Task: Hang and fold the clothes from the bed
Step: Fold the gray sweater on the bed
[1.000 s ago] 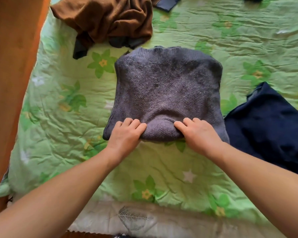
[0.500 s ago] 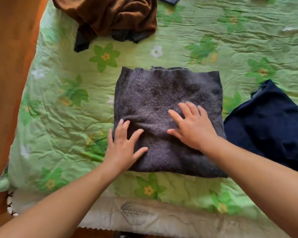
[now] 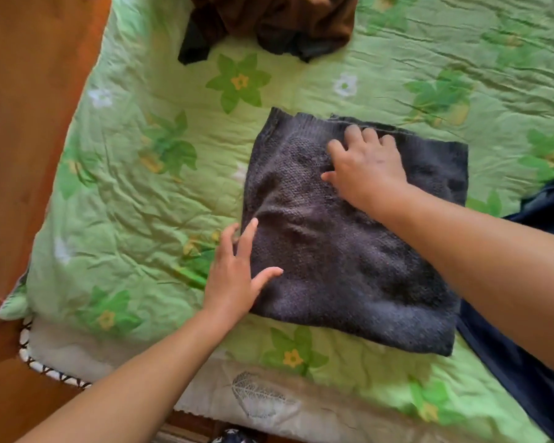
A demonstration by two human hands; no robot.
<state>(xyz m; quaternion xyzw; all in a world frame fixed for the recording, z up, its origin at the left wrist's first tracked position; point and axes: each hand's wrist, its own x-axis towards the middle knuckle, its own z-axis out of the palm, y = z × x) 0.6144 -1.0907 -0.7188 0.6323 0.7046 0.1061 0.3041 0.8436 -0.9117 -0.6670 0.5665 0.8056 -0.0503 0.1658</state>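
Dark grey knitted sweater (image 3: pixel 349 251), folded square, lies flat on the green flowered bed (image 3: pixel 125 203) near its front edge. The left hand (image 3: pixel 234 276) presses its left side, fingers (image 3: pixel 247 238) straight and spread. The right hand (image 3: pixel 368 167) lies flat (gripping nothing) by the far hem. A navy garment (image 3: pixel 525 362) touches its right side.

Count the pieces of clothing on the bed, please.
3: a folded grey sweater in the middle, a brown garment at the far edge, a navy garment at right. Dark cloth under the brown one may be another.
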